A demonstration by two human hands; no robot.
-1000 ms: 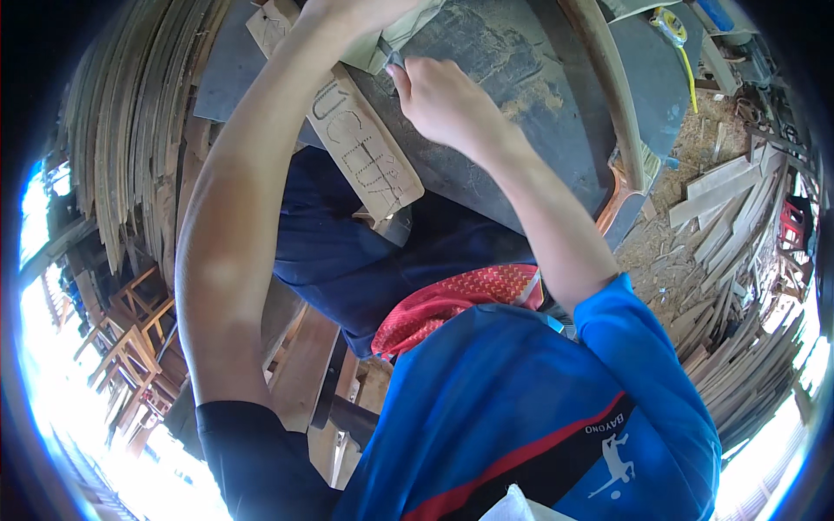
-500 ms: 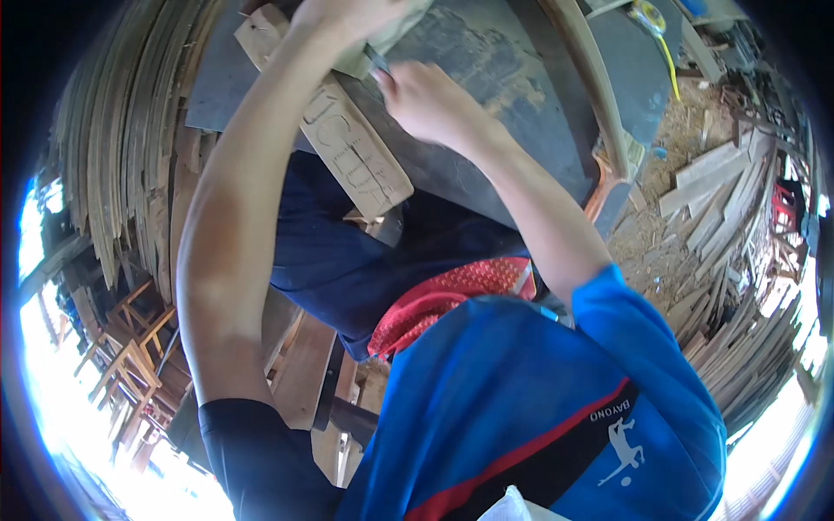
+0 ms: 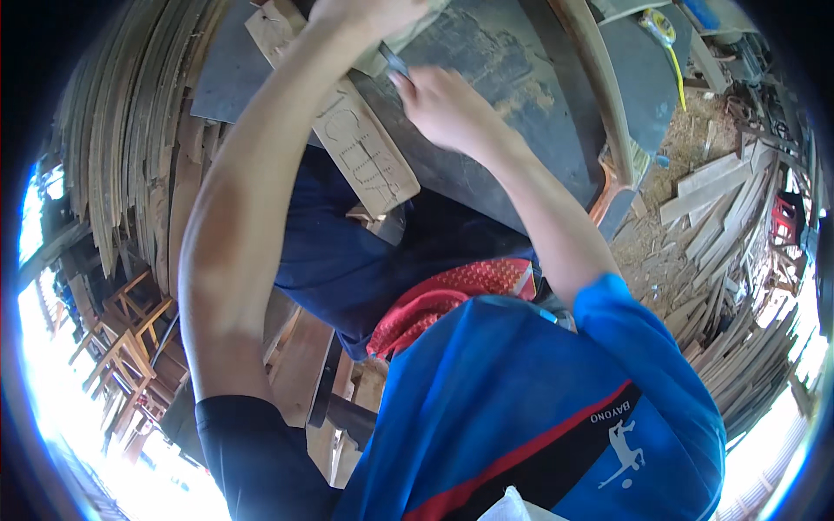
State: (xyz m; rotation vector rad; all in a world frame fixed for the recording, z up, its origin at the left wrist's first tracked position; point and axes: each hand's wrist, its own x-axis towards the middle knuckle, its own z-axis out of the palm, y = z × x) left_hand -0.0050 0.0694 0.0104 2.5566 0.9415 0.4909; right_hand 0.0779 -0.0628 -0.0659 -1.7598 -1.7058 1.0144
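Note:
At the top edge, my left hand [image 3: 369, 16] curls over a pale wooden piece [image 3: 420, 26], its fingers partly cut off by the frame. My right hand [image 3: 447, 108], just below and to the right, is closed on a narrow grey hand tool [image 3: 393, 59]. The tool's tip lies close against the pale piece; its exact kind is unclear. Under my left forearm runs a light wooden board [image 3: 369, 152] with dark pencil-like marks. The board rests slantwise along the near edge of a dark, dusty worktop [image 3: 486, 78].
A long curved wooden piece [image 3: 599, 78] lies on the worktop's right side. Past it are a tape measure [image 3: 658, 28] with yellow tape pulled out and scrap wood [image 3: 721, 178] on the ground. Stacked planks [image 3: 130, 130] stand at left, above wooden frames [image 3: 130, 334].
The whole view has shifted slightly, so worktop and board sit a little farther right. My right hand and its tool have moved slightly right; both hands keep their grip.

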